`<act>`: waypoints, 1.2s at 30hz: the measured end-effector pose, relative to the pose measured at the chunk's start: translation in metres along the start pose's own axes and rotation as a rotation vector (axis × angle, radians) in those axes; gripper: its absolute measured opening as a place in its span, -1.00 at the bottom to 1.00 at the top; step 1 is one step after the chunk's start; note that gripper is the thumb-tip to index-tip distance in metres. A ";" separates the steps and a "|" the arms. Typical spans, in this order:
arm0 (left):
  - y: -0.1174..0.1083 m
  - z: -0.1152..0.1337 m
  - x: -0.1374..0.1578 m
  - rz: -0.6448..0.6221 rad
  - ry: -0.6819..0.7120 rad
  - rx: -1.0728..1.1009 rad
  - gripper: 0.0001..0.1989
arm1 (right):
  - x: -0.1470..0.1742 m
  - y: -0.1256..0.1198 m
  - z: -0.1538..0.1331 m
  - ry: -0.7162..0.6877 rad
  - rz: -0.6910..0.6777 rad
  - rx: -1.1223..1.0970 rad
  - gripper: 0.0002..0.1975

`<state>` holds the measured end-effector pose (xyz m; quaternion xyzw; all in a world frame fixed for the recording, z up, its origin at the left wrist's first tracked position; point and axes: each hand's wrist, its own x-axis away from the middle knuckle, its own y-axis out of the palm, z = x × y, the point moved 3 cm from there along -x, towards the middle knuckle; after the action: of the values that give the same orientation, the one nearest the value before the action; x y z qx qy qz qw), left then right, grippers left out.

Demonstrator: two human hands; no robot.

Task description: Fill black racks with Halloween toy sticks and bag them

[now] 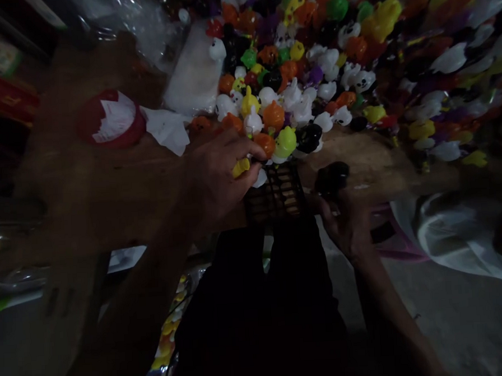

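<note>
My left hand (219,173) is at the front of a heap of small glossy toy figures. Its thumb and fingers pinch a small yellow piece (240,167), close beside an orange figure (265,146) and a lime-yellow figure (285,142). To the right, my right hand (347,222) is curled around a glossy black toy figure (332,178) at its fingertips; the dimness hides how the fingers grip it. Between the hands, at the table's front edge, lies a dark slatted rack (279,195). A small white piece (260,178) touches its left top corner.
Toy figures (301,104) in several colours cover the back and right of the wooden table (108,201). A red bowl (136,129) of white paper slips, a loose paper (168,130) and clear plastic bags (194,73) lie left. A white sack (459,233) stands right, below the table.
</note>
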<state>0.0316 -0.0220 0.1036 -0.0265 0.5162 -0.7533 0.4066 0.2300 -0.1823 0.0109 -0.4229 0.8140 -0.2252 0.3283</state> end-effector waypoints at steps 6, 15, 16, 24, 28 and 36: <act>0.004 -0.006 -0.002 0.016 -0.001 -0.008 -0.93 | -0.003 0.042 -0.021 0.178 0.039 -0.404 -0.76; 0.010 -0.010 -0.004 0.061 0.002 0.060 -0.94 | -0.028 0.079 -0.031 0.139 0.009 -0.478 -0.66; 0.010 -0.009 -0.003 0.078 0.008 0.077 -0.94 | -0.029 0.080 -0.031 0.144 0.010 -0.472 -0.63; 0.011 -0.010 0.002 0.160 0.080 0.174 -0.99 | -0.031 0.072 -0.029 0.166 -0.044 -0.363 -0.66; 0.010 -0.011 0.003 0.143 0.038 0.179 -0.97 | -0.033 0.069 -0.034 0.137 -0.092 -0.392 -0.70; 0.009 -0.012 -0.001 0.105 0.009 0.156 -0.94 | -0.029 0.074 -0.034 0.127 0.001 -0.346 -0.72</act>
<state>0.0315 -0.0133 0.0911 0.0356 0.4586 -0.7690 0.4439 0.1776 -0.1148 -0.0036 -0.4576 0.8599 -0.1081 0.1987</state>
